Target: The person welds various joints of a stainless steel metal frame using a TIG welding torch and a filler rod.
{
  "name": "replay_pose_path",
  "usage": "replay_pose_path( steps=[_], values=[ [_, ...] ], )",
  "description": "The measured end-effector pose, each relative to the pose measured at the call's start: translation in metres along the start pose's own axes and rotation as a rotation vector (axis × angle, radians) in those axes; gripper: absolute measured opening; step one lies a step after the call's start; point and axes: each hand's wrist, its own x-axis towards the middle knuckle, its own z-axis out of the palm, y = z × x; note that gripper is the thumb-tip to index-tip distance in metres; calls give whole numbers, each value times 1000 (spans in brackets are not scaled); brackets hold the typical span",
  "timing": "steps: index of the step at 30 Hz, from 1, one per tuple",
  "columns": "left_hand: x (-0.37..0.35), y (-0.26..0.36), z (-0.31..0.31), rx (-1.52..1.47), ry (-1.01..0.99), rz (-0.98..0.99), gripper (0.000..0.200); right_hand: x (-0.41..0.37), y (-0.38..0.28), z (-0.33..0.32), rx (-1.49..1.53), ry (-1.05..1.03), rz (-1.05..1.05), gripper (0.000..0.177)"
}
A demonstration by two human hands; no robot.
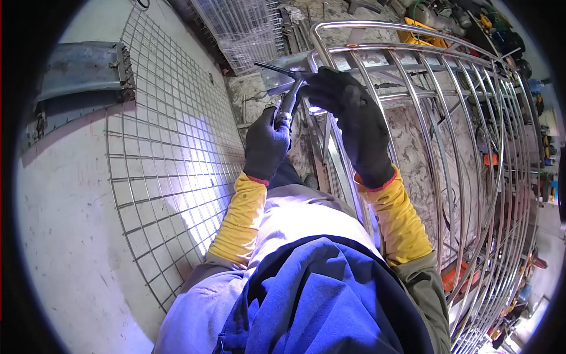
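Observation:
My gloved left hand (265,141) is wrapped around the handle of a TIG welding torch (289,103), which points up and away from me. A long thin black back cap extends leftward from the torch head. At the head's other side, my gloved right hand (356,127) has its fingers closed together on the torch; its fingertips partly hide the nozzle end. Both gloves are dark with red cuffs, above yellow sleeves. Just beyond and beneath the right hand stands a shiny tubular metal frame (407,93) with many curved bars.
A wire mesh panel (171,159) leans along the pale wall on the left, beside a grey metal piece (82,68). Stacked wire grids (242,29) lie at the far end. Yellow crate (421,35) and assorted tools are behind the frame; an orange-red object (460,276) sits beneath its bars.

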Motion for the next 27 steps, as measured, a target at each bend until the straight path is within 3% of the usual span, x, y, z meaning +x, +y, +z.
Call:
replay_pose_path(
  steps=[3,4,5,7,18,21,23,27],
  values=[
    [3,-2,-4,32,-36,-4,29,2,-6,-3,10,42,3,67],
    [4,0,-6,45,-51,5,32,2,0,-11,28,45,-34,66],
    [4,0,-9,-36,-134,-131,37,2,2,-15,27,44,-34,66],
    [6,6,-14,-83,-143,-152,39,3,2,-16,264,166,-41,64],
    [8,-9,-9,-81,-97,-60,39,4,3,-15,198,257,-52,63],
    [5,-5,-6,-29,-63,-19,35,3,3,-14,211,114,-80,65],
    [3,1,-5,-31,-35,-46,29,4,-5,-5,7,0,44,65],
    [5,-3,-2,13,0,31,31,-6,16,-15,-86,-125,5,61]
  ],
)
